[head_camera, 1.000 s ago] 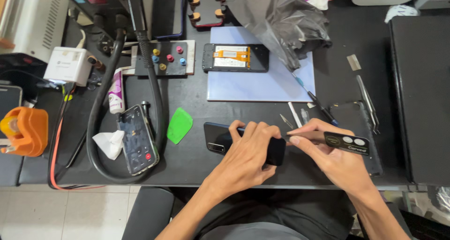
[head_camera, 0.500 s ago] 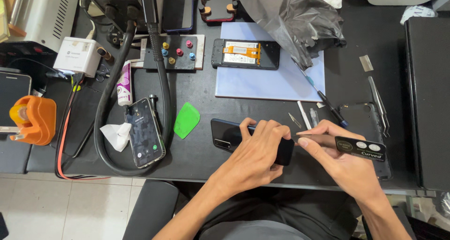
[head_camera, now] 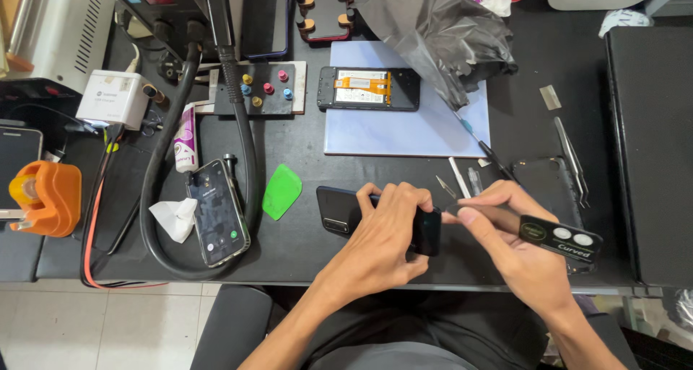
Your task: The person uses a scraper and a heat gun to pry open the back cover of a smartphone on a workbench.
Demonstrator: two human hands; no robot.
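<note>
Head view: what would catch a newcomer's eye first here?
At the near table edge, the left hand presses down a dark phone while the right hand holds a black curved tool at its end. Left of them lie a bright green pick and an orange device.

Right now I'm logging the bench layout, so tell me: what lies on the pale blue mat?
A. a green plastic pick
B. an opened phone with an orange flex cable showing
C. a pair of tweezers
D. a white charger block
B: the opened phone with the orange cable inside lies at the upper left of the pale blue mat.
</note>
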